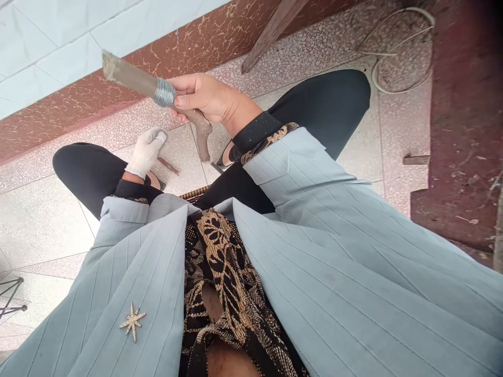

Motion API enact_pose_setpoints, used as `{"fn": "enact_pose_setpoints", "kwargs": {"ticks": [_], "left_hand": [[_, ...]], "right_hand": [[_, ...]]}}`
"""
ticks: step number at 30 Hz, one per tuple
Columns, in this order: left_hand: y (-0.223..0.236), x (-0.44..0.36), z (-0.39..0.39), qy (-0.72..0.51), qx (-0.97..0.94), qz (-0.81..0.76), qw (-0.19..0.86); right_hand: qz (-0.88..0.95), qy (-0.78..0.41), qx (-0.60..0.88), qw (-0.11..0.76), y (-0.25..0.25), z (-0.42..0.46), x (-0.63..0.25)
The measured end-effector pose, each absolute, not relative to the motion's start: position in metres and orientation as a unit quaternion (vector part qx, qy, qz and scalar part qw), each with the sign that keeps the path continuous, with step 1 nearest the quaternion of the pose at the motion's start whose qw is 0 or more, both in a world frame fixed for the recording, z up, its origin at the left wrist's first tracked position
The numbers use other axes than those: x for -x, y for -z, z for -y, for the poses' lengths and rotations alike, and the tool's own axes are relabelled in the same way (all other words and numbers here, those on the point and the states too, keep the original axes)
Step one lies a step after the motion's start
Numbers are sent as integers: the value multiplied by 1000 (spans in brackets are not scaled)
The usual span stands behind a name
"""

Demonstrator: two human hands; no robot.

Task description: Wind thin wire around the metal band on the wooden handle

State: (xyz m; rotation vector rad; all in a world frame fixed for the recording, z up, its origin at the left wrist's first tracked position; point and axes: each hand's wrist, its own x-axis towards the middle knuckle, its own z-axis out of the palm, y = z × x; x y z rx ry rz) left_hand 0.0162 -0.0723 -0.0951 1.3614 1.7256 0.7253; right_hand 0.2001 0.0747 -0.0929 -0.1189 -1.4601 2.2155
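Note:
My right hand, bare, grips a brown wooden stick around its middle, thumb on the near side. Grey wire is wound tightly round the stick just beyond my thumb. The stick's far end is pale and cut at a slant. Below my hand its other end bends and points down toward the floor. In a white glove, my left hand is curled closed, lower and to the left. What its fingers hold, if anything, is hidden. A thin reddish-brown twig shows just beside it.
Tiled floor lies around my spread knees. A white tiled wall with a brown marbled base runs ahead. A slanted wooden leg stands near it. Coiled pale cable lies at upper right, next to a dark red board.

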Motion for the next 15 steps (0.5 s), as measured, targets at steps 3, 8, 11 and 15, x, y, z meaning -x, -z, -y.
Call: {"fn": "enact_pose_setpoints", "kwargs": {"ticks": [3,8,11,15], "left_hand": [[92,-26,75,-240,-551,-666,442],[89,-26,75,-219,-600,-657,401],[90,-21,75,-198,-608,-661,391],[86,-16,75,-200,-596,-677,383]], "right_hand": [[566,-765,171,253,87,-67,-193],[855,-365,370,0,65,-64,-202],[867,-339,339,-134,63,-63,-207],[824,-409,279,-274,60,-63,-208]]}}
